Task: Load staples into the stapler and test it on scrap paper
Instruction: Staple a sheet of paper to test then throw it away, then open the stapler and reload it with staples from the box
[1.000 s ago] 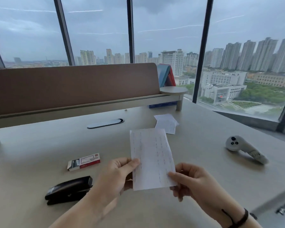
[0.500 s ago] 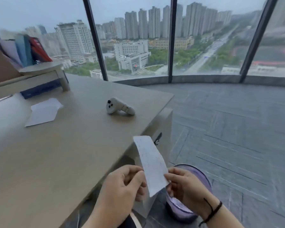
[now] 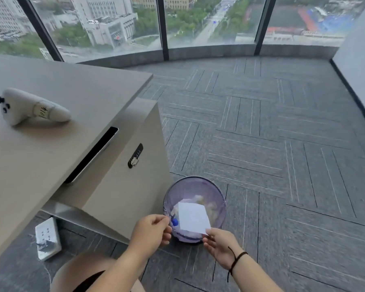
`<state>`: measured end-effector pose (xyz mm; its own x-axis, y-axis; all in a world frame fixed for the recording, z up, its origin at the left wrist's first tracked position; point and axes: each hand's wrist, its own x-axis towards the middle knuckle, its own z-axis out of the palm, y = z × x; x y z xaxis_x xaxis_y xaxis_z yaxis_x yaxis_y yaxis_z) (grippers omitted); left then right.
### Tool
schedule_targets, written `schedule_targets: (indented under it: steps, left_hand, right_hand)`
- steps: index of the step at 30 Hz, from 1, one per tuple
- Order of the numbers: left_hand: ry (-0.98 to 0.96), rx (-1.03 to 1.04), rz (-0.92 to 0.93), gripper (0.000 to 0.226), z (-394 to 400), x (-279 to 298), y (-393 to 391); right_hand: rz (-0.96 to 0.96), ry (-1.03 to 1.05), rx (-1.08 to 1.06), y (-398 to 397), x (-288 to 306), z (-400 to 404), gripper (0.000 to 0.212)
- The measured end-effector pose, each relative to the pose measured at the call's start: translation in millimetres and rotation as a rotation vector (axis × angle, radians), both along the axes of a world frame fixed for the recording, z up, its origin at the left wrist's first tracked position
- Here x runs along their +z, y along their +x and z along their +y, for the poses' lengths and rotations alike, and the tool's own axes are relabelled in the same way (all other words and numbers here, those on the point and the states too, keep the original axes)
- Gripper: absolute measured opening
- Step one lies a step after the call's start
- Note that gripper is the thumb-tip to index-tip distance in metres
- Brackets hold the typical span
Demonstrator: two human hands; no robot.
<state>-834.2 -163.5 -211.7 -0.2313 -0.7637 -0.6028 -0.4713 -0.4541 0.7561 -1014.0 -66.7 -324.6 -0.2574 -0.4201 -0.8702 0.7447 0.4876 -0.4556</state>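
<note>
The white scrap paper (image 3: pixel 192 218) hangs over a purple waste bin (image 3: pixel 198 179) on the floor. My right hand (image 3: pixel 221 243) pinches the sheet's lower right corner. My left hand (image 3: pixel 152 230) is just left of the sheet, apart from it, fingers curled together with nothing in them. Crumpled paper and a small blue object lie inside the bin. The stapler and the staple box are out of view.
The desk (image 3: pixel 61 85) fills the left side, with a white controller (image 3: pixel 30 106) lying on it. Under the desk stands a locked cabinet (image 3: pixel 135 186), and a power strip (image 3: pixel 47 239) lies on the carpet beside it. My knee shows at the bottom edge.
My view has swung right and down from the desk to the floor. Both hands carried the paper over the bin, and my left hand has let go of it.
</note>
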Motion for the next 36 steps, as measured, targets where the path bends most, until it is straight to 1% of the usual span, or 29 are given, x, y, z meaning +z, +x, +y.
schedule_targets:
  steps: [1,3,6,8,10,12,15,20,22,24,26,28,31,36]
  left_hand:
    - [-0.005,-0.004,0.0,0.014,-2,-2,-2]
    - [-0.018,-0.009,-0.001,0.015,-5,-2,-5]
    - [-0.046,-0.017,-0.007,0.015,-5,7,-5]
    - [-0.07,-0.024,-0.005,0.015,-6,17,-1]
    - [-0.092,-0.029,0.014,0.016,-7,28,3]
    - [-0.127,-0.039,0.037,0.015,-9,43,10]
    - [-0.204,-0.044,0.091,0.015,-10,76,22]
    - [-0.439,-0.014,0.252,0.014,-7,156,61]
    - [-0.561,0.052,0.331,0.014,-1,190,85]
    - [-0.658,0.164,0.414,0.014,8,221,115]
    - [-0.743,0.258,0.454,0.013,22,248,151]
    - [-0.808,0.34,0.455,0.014,37,266,192]
    - [-0.882,0.471,0.397,0.014,60,280,262]
    - [-0.968,0.691,0.217,0.014,105,283,380]
  right_hand:
    - [-0.002,0.0,-0.019,0,-4,-8,0.01]
    - [0.005,0.008,-0.034,-1,-12,-21,0.021]
    - [0.044,0.062,0.004,0,-22,-25,0.03]
    - [0.044,0.079,0.084,5,-20,-22,0.033]
    - [0.054,0.084,0.219,10,-8,-22,0.034]
    - [0.132,0.057,0.319,16,14,-29,0.03]
    - [0.336,-0.116,0.381,27,67,-49,0.022]
    - [0.606,-0.558,0.457,72,203,-78,0.011]
    - [0.676,-0.735,0.523,99,254,-79,0.011]
    - [0.698,-0.882,0.589,133,295,-76,0.019]
    - [0.687,-0.981,0.648,171,326,-74,0.028]
    - [0.647,-1.066,0.736,213,346,-74,0.027]
    - [0.585,-1.174,0.921,285,360,-77,0.023]
    - [0.568,-1.254,1.27,416,361,-71,0.027]
